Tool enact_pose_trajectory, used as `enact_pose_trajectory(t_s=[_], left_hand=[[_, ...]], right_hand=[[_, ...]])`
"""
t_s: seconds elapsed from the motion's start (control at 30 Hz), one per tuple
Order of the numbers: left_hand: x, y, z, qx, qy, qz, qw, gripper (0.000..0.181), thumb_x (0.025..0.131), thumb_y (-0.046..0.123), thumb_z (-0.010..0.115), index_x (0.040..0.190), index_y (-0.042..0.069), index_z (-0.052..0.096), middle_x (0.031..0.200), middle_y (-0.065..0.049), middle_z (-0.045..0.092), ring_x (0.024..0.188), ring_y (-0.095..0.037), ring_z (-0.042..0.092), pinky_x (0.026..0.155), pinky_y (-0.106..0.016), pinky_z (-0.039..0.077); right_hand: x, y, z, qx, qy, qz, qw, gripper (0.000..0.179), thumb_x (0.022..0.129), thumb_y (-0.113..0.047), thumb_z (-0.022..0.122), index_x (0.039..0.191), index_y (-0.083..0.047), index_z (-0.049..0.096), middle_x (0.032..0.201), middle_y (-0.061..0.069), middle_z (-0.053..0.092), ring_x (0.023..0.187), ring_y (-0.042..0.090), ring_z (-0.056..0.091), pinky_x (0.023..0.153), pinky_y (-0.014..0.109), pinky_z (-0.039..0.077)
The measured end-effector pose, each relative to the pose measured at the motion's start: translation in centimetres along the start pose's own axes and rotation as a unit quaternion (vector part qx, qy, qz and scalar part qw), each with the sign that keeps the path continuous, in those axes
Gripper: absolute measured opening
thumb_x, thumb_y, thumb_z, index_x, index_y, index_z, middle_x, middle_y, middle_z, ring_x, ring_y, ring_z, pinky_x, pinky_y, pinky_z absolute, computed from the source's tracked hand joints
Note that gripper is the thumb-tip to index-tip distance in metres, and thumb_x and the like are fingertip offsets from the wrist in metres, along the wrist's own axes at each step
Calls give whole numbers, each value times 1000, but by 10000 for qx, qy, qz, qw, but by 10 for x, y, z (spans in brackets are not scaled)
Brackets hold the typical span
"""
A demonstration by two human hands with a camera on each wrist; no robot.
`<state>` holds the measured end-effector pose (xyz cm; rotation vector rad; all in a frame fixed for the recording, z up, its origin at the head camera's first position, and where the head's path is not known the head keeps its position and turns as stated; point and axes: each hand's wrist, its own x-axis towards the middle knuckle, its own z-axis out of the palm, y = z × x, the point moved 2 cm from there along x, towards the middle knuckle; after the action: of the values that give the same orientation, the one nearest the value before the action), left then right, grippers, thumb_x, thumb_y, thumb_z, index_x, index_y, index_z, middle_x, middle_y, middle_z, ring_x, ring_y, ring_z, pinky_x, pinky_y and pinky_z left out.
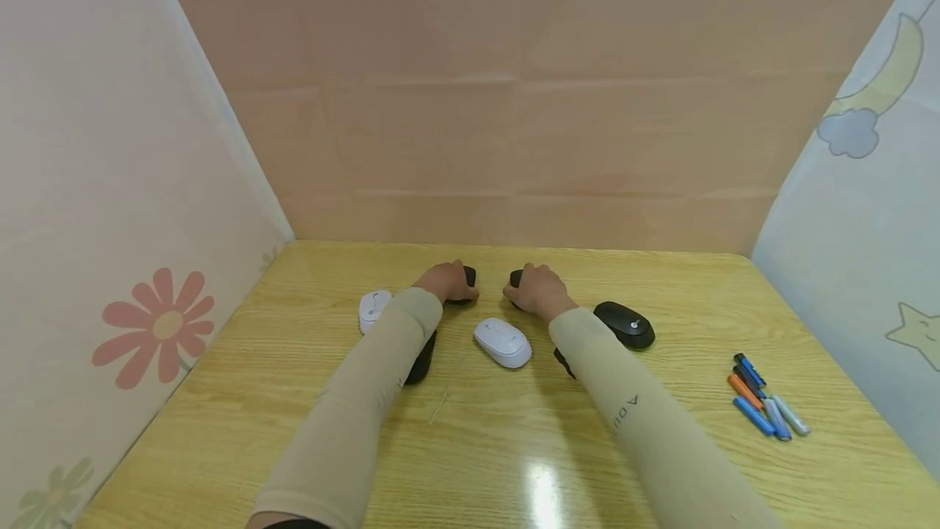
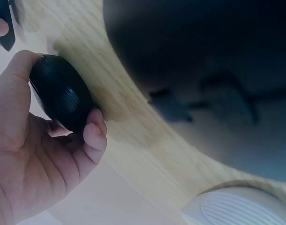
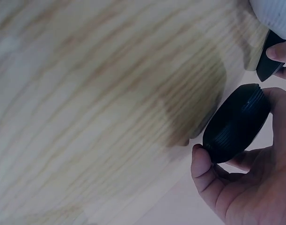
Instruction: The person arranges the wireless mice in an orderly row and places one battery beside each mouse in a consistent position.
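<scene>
While apart, hands (image 1: 445, 281) (image 1: 538, 291) around black mice (image 2: 61, 93) (image 3: 236, 124)

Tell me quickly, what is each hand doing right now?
Left hand: closed, holding a black mouse between thumb and fingers.
Right hand: closed, holding a second black mouse likewise.

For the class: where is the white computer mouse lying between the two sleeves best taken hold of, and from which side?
I'd take the white computer mouse by its two long sides at mid-body, coming straight down from above. It lies flat on the table, rounded back up, slanting from far left to near right, and both long sides look free of neighbours.
</scene>
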<state>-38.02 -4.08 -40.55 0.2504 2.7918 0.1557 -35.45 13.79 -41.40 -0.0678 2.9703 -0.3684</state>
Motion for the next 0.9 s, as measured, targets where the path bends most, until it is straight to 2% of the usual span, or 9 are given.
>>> enact_pose_trajectory(t_s=[0.3, 0.57, 0.9], left_hand=[[8, -2, 7, 147, 71, 34, 9999, 76, 94, 50, 55, 146, -2, 34, 136, -18, 52, 119, -30, 54, 98, -39, 43], [2, 2, 5, 212, 24, 62, 9998, 76, 95, 50, 55, 145, -3, 36, 138, -17, 50, 120, -29, 54, 98, -38, 42], [1, 1, 4, 196, 67, 55, 9998, 72, 94, 49, 55, 143, -2, 41, 138, -16, 51, 118, -28, 55, 96, -38, 44]], right_hand=[[3, -3, 4, 4, -34, 21, 10000, 68, 96, -44, 53, 138, 9, 42, 129, 30, 50, 115, 42, 53, 89, 50, 47], [6, -3, 7, 19, -41, 111, 9999, 68, 95, -45, 55, 137, 8, 44, 127, 29, 51, 113, 41, 54, 87, 50, 48], [5, -4, 6, -67, -39, 240, 9997, 70, 95, -46, 55, 138, 8, 42, 131, 30, 48, 117, 43, 51, 91, 51, 46]])
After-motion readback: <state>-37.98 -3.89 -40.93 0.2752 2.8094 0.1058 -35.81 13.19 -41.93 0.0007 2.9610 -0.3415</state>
